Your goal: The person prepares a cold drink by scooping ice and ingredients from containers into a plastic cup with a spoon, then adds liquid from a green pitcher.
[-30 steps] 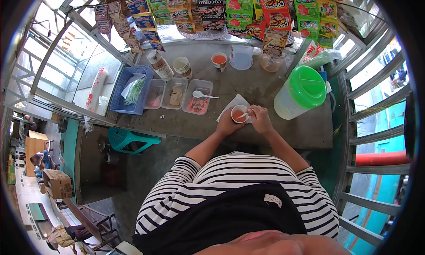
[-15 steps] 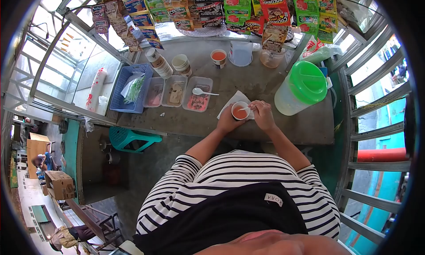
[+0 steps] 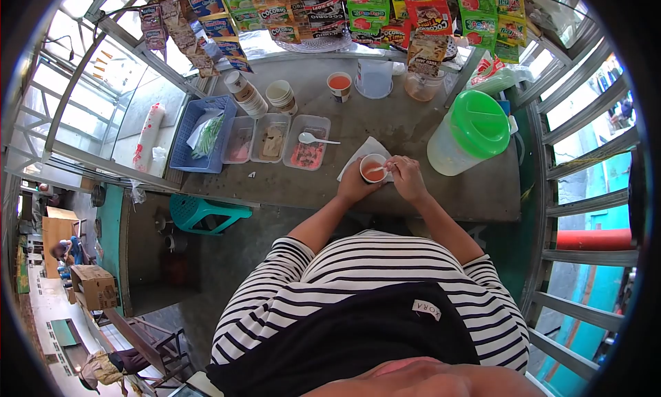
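My left hand (image 3: pixel 353 185) is wrapped round a paper cup (image 3: pixel 365 179) of orange-red drink near the table's front edge. In my right hand (image 3: pixel 408 177) the fingers pinch the handle of a white plastic spoon (image 3: pixel 381 168), whose other end dips into the drink. A white napkin (image 3: pixel 357 152) lies on the table just behind the cup. Farther back stands a second paper cup (image 3: pixel 339 87) with the same coloured drink. Left of the napkin, a clear tub (image 3: pixel 306 161) holds pink and dark bits, with another white spoon (image 3: pixel 320 140) laid across it.
A green-lidded pitcher (image 3: pixel 451 152) stands at the right. Two more tubs, stacked paper cups (image 3: pixel 281 97) and a blue basket (image 3: pixel 180 145) are at the left. A clear container (image 3: pixel 374 80) is at the back, below hanging sachets (image 3: pixel 323 15). A teal stool (image 3: pixel 200 214) sits below.
The spoon has shifted slightly within the cup, and my right hand moved a little with it. My left hand keeps its hold on the cup. The camera view tilted slightly.
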`<control>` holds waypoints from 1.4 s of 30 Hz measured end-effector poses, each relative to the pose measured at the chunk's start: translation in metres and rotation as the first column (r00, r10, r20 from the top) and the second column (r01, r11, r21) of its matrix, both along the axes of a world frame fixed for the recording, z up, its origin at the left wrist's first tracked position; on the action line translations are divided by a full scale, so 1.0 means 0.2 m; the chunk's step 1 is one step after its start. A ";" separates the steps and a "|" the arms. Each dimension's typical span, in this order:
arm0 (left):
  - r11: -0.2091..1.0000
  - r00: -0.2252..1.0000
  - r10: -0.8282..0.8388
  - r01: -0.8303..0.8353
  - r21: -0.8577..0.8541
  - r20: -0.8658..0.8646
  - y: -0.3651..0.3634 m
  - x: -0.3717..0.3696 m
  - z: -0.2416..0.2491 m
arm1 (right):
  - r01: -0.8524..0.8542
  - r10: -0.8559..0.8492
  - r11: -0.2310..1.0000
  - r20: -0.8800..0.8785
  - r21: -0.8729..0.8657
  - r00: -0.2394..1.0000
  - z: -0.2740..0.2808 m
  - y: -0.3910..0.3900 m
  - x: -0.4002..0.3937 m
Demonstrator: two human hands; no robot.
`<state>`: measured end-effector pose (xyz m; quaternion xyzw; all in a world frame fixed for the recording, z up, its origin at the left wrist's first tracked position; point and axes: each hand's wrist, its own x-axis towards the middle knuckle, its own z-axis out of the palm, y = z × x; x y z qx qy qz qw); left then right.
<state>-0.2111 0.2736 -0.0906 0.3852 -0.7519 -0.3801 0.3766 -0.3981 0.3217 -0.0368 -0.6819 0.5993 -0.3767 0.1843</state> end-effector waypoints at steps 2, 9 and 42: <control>0.999 0.999 0.009 -0.011 0.043 0.033 0.00 0.00 0.01 | -0.058 0.043 0.990 0.114 0.132 0.993 -0.01 -0.01 -0.01; 1.000 1.000 -0.006 0.006 -0.006 0.025 0.00 0.00 0.06 | -0.044 0.045 0.999 0.035 -0.029 0.998 0.02 -0.04 -0.01; 0.999 1.000 -0.029 0.029 0.016 0.003 -0.01 0.00 0.04 | -0.310 0.303 0.950 0.124 0.037 0.945 0.17 -0.11 0.01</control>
